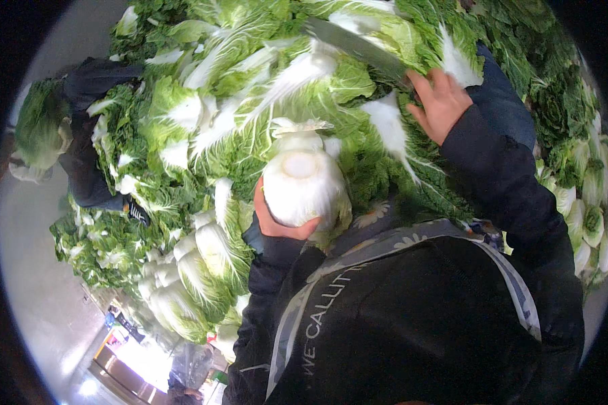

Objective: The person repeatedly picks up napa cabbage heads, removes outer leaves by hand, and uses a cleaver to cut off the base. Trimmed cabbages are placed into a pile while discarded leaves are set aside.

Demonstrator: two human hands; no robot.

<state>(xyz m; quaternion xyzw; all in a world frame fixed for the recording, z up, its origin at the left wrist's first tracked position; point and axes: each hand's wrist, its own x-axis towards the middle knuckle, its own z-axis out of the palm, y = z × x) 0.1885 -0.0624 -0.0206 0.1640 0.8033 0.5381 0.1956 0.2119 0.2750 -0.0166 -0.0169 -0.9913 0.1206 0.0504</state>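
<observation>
My left hand [286,225] is wrapped around a head of napa cabbage [306,187], its white cut stem end turned up towards me. Just beyond that end lie pale trimmed leaf bases [301,126]. In my right hand [441,104] is the grip of a large knife, mostly hidden by my fingers. The wide knife blade [357,48] reaches up and left over the leaves, apart from the cabbage head. Loose cabbage leaves [284,81] with broad white ribs spread in a thick heap around both hands.
Whole napa cabbages [197,273] are piled at my left, and more cabbages [590,217] lie at far right. Across the leaf heap at left, another person in dark trousers [94,81] is beside a cabbage [41,124]. A flowered apron [375,238] covers my lap.
</observation>
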